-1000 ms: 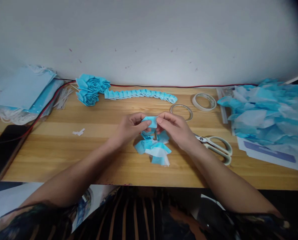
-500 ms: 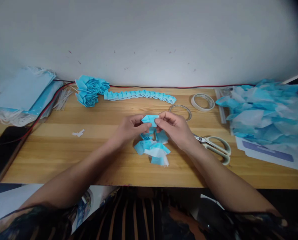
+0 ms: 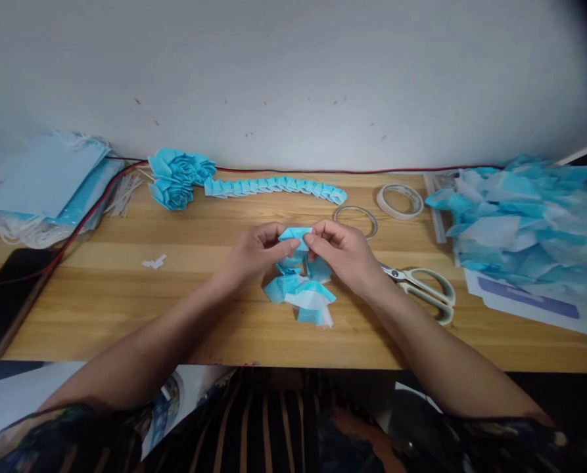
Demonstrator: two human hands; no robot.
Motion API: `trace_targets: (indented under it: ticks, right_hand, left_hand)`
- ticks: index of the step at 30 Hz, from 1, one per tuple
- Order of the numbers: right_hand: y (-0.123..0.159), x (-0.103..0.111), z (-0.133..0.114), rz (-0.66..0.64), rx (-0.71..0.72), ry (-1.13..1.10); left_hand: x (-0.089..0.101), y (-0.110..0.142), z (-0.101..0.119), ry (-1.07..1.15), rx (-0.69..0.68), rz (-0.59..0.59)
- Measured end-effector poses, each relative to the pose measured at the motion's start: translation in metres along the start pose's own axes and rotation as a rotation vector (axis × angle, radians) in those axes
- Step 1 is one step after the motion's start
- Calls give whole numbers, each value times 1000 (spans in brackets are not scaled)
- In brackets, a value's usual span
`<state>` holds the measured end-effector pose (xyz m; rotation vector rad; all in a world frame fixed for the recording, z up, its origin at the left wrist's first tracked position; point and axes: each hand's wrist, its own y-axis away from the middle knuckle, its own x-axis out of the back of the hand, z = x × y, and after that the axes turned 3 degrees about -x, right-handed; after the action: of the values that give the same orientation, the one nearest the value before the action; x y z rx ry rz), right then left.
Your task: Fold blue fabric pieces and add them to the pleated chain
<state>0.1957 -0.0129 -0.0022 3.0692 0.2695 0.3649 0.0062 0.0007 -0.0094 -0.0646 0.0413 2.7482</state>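
Observation:
Between both hands, above the middle of the table, is a small folded piece of blue mask fabric (image 3: 296, 234). My left hand (image 3: 258, 253) pinches its left side, thumb in front. My right hand (image 3: 341, 253) grips the right side between thumb and fingers. Just below the hands lie loose blue and white fabric scraps (image 3: 303, 295), partly hidden by the fingers. Behind them a row of folded blue pieces (image 3: 276, 188) stretches along the table, its left end by several blue fabric roses (image 3: 175, 176). Scissors (image 3: 424, 289) lie beside my right forearm, their blades partly covered.
Two tape rolls, a wide one (image 3: 399, 202) and a thin one (image 3: 372, 223), lie behind my right hand. A heap of blue and white fabric (image 3: 524, 223) fills the right. Face masks (image 3: 51, 174) and a phone (image 3: 12, 295) are left. A cable (image 3: 89, 220) crosses there.
Both hands keep their hold on the folded fabric, with only a very slight shift of the fingers. Everything else on the table stays in place.

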Motion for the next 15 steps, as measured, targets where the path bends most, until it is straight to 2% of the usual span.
trace_targets:
  ticks: [9,15]
  right_hand:
    - [2,1,2,-42,19,-25]
    - [-2,5,0,12,91,115]
  left_hand:
    - [3,0,-4,-58,-37,44]
    - [4,0,-2,-55,-24,35]
